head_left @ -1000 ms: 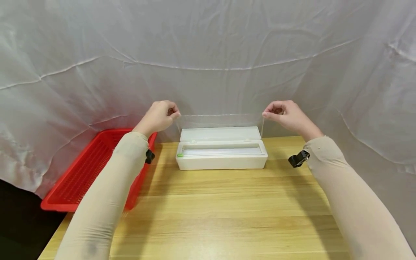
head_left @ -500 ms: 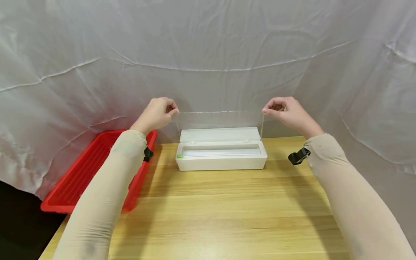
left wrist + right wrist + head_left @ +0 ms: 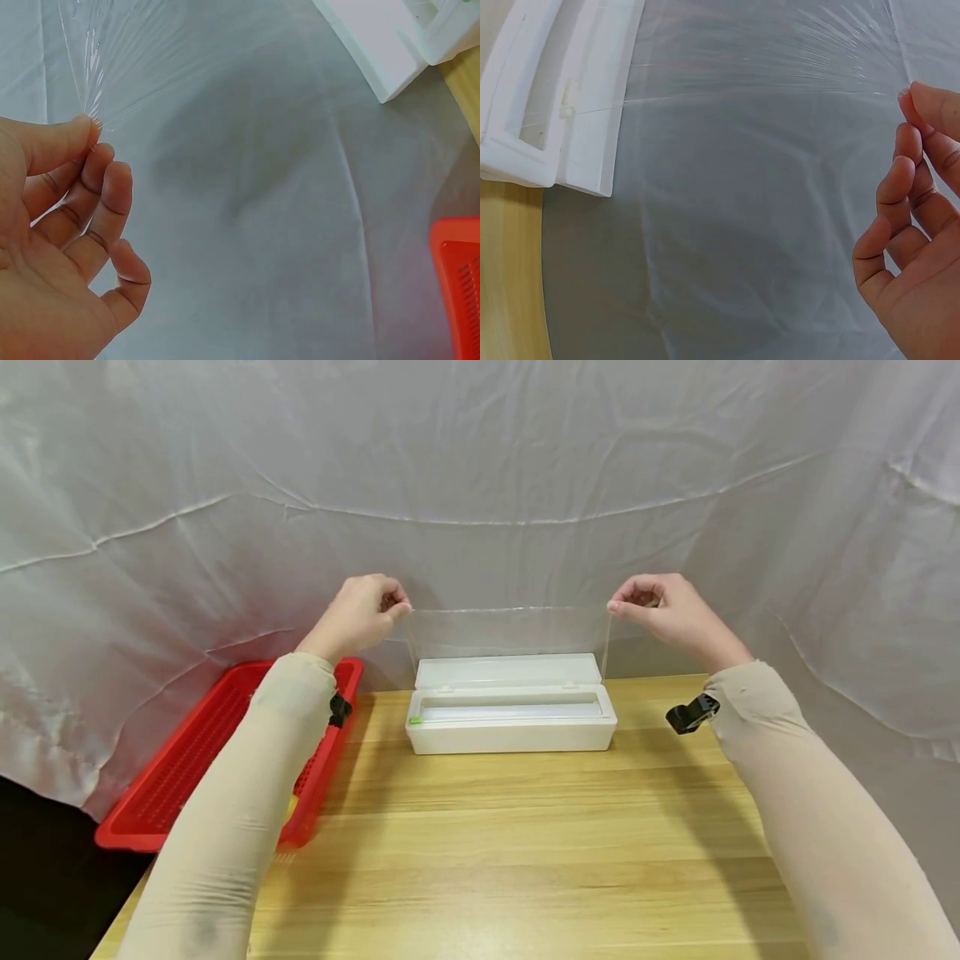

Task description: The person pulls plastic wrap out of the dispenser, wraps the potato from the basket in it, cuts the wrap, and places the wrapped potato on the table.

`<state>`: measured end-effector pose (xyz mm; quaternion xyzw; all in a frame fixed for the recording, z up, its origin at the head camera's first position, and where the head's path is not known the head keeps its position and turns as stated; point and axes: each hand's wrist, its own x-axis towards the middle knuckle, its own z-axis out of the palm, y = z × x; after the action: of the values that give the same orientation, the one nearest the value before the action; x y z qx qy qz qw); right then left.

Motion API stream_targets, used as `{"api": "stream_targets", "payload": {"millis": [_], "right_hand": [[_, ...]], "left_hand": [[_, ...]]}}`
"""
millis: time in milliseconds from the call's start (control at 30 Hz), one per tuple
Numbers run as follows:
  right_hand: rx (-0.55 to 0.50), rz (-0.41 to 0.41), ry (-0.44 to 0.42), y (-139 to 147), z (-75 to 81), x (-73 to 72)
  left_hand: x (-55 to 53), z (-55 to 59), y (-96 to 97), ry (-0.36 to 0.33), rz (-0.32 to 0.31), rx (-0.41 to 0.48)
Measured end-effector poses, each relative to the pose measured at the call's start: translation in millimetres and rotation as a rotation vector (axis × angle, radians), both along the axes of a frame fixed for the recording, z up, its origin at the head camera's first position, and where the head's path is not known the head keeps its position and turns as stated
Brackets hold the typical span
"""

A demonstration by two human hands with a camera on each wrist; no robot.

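Observation:
A sheet of clear plastic wrap (image 3: 510, 631) stretches up from a white wrap dispenser box (image 3: 513, 739), whose lid (image 3: 508, 671) is tipped back. My left hand (image 3: 365, 610) pinches one upper corner of the film between thumb and index finger, and in the left wrist view the wrap (image 3: 94, 67) gathers into creases at those fingertips. At the opposite corner my right hand (image 3: 663, 610) pinches the film the same way; creases fan out from its fingertips in the right wrist view. Both hands are raised above and beyond the box. A small green piece (image 3: 416, 720) sits at the box's left front edge.
A red plastic basket (image 3: 123, 841) stands on the left of the wooden table (image 3: 525, 843), partly hidden by the left sleeve; something yellow (image 3: 291, 807) shows inside it. A grey-white curtain (image 3: 480, 460) hangs behind the table.
Both hands have risen a little, drawing the film's top edge higher, so a taller stretch of wrap shows above the lid. The box has stayed in place.

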<state>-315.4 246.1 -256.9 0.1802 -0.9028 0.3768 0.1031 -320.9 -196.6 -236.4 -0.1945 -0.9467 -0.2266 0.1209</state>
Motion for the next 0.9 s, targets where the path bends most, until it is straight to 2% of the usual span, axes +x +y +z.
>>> {"api": "stream_targets", "payload": {"millis": [667, 900], "right_hand": [[-0.034, -0.003, 0.068, 1.0, 14.4, 0.2], [-0.05, -0.004, 0.088, 1.4, 18.8, -0.8]], "left_hand": [[2.6, 16.0, 3.4, 0.035, 0.022, 0.004], [1.6, 20.5, 4.3, 0.078, 0.02, 0.005]]}}
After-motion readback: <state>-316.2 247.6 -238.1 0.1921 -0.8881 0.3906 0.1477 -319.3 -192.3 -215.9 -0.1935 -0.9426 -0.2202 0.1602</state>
